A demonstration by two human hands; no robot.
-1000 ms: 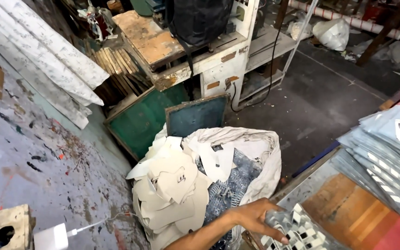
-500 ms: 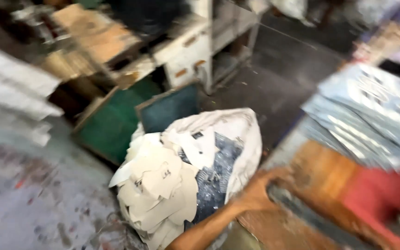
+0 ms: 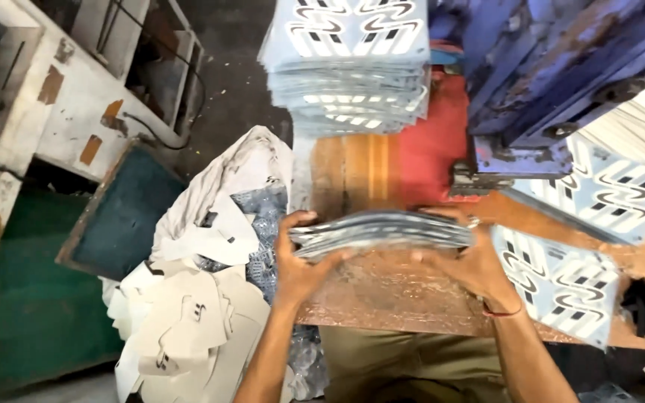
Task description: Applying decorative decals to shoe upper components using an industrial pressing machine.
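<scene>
Fingers [image 3: 315, 257] of the left hand [image 3: 296, 265] were curled around the left end of a thin stack of sheets [image 3: 382, 233], with the thumb on top. Fingers [image 3: 442, 257] of the right hand [image 3: 475, 265] were bent around the right end in the same way. So the stack was held between both hands, one at each end, and neither hand was nearer than the other. Its long side ran from left to right, flat and level. It was kept just above the brown desk [image 3: 382, 291], close to the front edge and right in front of the body.

A red band [image 3: 498, 310] was seen on the right wrist. A taller pile of printed sheets [image 3: 349, 67] was set farther back on the desk. More printed sheets [image 3: 561, 283] were laid at the right, just beside the right hand. A blue metal machine [image 3: 546, 82] was seen above those. A white sack [image 3: 210, 298] full of paper scraps was left on the floor, just beside the left arm.
</scene>
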